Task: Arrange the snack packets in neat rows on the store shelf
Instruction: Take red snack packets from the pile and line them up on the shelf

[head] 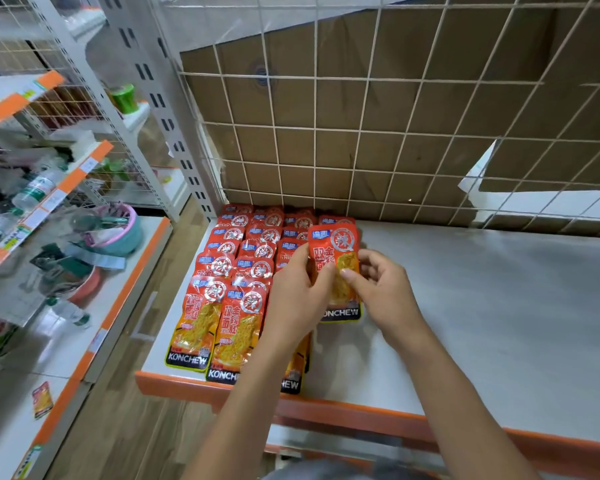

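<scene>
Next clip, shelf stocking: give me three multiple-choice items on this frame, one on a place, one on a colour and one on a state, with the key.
1. Where on the shelf do the arranged packets lie?
A) at its right end
B) at its left end
C) in its middle

2. What colour is the shelf's front edge strip?
A) blue
B) green
C) orange

3. How is the packet beside the rows held?
A) by both hands
B) by the left hand only
C) by no hand, lying flat

Key:
1 B, the rows sit by the post at the left end.
2 C, the strip along the front reads orange.
3 A, the left hand and the right hand each pinch it.
</scene>
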